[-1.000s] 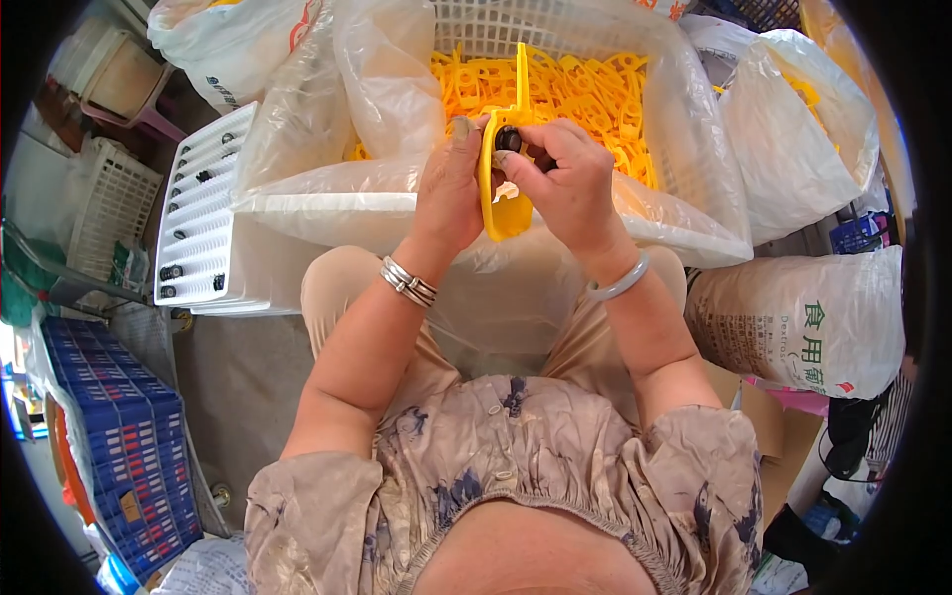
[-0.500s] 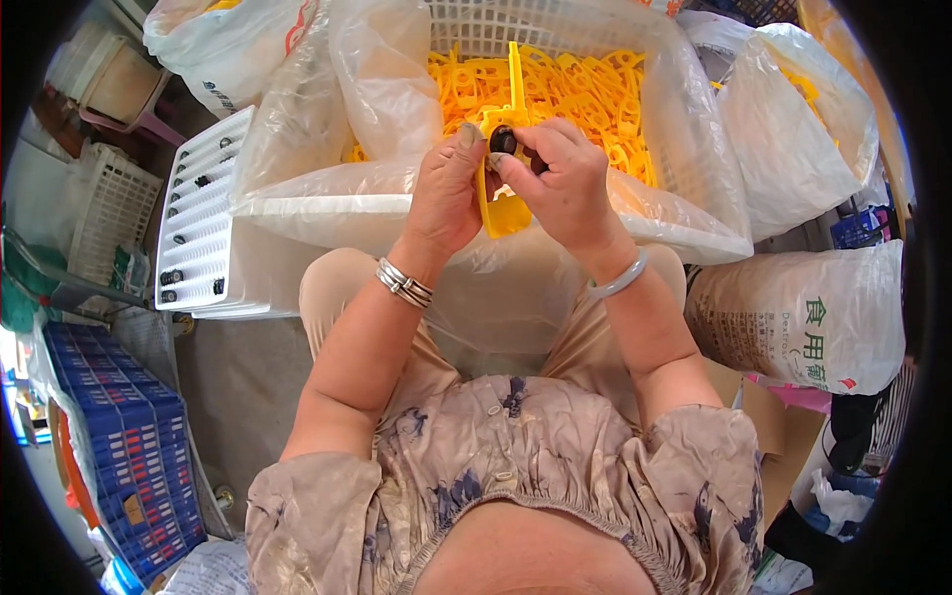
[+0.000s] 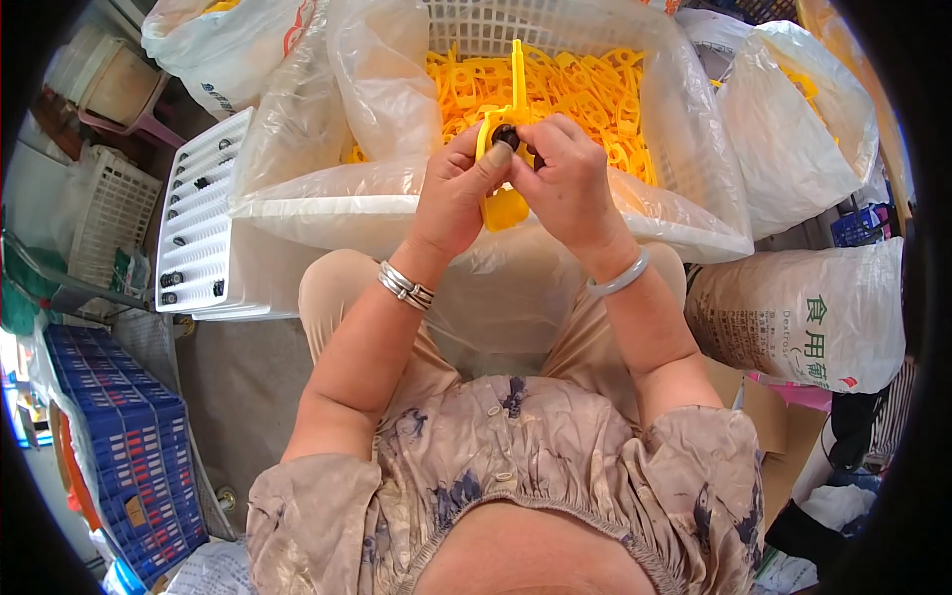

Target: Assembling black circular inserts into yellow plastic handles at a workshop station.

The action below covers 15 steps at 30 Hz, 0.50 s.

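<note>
Where the patterned blouse (image 3: 516, 466) fills the bottom of the frame, two bare forearms rise from it toward the centre, the one on the left side wearing silver bangles (image 3: 404, 286) at the wrist and the other a pale bracelet (image 3: 619, 281). Just above the wrists, the left hand (image 3: 454, 193) and the right hand (image 3: 567, 188) meet in the upper middle of the frame, both closed around a yellow plastic piece (image 3: 506, 206) that stands nearly upright between them, its rounded end showing below the fingers and its narrow stem poking up above them. At the top of that grip, the thumbs and fingertips pinch a small black part (image 3: 505, 135) against the yellow piece; how it sits on the piece is too small to tell. Directly behind the hands sits a white basket (image 3: 684, 223) lined with clear plastic sheeting and heaped with yellow plastic parts (image 3: 585, 94) of the same colour. To the left of the basket, at mid-height, a white tray (image 3: 198, 228) with rows of slots holds a few small black pieces. Lower left, a blue crate (image 3: 119, 446) shows. On the right edge lies a white sack (image 3: 803, 317), and clear plastic bags (image 3: 793, 139) stand in the upper right corner beyond it.
</note>
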Available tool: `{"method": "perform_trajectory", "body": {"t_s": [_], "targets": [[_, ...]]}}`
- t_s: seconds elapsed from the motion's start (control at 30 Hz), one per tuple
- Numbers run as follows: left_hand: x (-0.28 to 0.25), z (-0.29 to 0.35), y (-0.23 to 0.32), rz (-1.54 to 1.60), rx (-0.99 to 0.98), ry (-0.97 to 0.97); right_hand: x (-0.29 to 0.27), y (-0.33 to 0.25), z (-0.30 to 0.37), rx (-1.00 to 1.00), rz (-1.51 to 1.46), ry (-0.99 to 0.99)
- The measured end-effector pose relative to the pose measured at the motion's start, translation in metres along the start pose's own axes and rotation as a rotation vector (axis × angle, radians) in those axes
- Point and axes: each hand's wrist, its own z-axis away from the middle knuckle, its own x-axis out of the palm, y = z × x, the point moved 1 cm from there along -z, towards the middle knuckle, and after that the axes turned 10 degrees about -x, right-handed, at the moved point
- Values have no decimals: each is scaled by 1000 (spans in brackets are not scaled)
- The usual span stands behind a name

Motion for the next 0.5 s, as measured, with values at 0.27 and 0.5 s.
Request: {"method": "perform_trajectory", "body": {"t_s": [0.27,0.5], "targets": [[1,4,1,-141,24,144,1,-7,6,-21,135,-103],[-2,1,1,-104,83,98,-8,1,2,85,-76,-60]]}}
